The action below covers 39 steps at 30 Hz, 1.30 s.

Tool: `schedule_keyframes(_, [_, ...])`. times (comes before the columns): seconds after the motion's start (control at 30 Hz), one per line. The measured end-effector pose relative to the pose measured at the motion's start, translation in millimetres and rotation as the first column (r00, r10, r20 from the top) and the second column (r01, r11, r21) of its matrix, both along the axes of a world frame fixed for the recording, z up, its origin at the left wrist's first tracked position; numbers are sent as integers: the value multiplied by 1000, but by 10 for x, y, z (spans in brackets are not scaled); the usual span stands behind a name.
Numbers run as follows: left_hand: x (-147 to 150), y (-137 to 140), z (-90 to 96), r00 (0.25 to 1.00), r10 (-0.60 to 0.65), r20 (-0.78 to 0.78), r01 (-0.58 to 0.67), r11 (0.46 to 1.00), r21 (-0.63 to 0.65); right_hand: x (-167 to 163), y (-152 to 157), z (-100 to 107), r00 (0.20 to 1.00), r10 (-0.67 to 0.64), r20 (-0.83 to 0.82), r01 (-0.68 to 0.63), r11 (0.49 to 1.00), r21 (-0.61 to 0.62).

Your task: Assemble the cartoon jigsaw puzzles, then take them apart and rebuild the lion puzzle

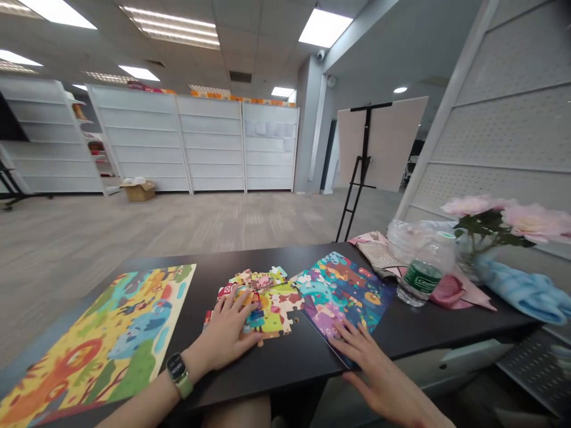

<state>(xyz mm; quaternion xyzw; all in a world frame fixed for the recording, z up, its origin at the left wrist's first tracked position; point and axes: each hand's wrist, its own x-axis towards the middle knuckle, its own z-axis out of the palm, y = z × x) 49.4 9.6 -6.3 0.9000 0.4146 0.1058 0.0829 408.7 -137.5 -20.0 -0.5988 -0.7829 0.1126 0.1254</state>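
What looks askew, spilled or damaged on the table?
Nothing looks spilled. The puzzle under the left hand looks uneven: its outline is ragged, with pieces bunched along the far side. The blue picture sheet, by the right hand, lies slanted to the table's edge.

R end of worktop (455,328): clear plastic btl (428,266) w/ green label (419,279), standing; pink flowers (535,220) w/ green leaves (484,229) R of it; blue-white checked cloth (526,288) nr the R edge. Bkgd: pale board (395,145) on black stand (366,142); white shelf units (212,145) across the back, orange items (267,101) on top; cardboard box (140,192) on grey floor (267,223) by the units. Perforated panel (504,134) far R; ceiling lts (325,28) on.
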Motion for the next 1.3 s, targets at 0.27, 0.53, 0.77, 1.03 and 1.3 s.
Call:
schedule_keyframes(0.27, [-90,-30,-5,1000,-7,19,6,998,61,227,-30,-273,995,12,-102,19,954,299])
schedule_keyframes(0.53, [-355,-67,-154,997,68,-36,-64,993,101,-435,168,-359,965,-142,-222,232,856,462])
schedule_keyframes(0.77, [-260,-140,-95,999,13,-36,-11,998,60,-1366,714,0,931,-231,-282,304,919,249])
schedule_keyframes(1.03, [-301,-152,-143,986,-22,166,10,997,76,-1314,1075,389,960,78,-269,-54,994,96])
schedule_keyframes(1.3, [111,-516,-43,928,81,363,-69,997,-46,-332,837,187,990,-137,23,138,990,-42])
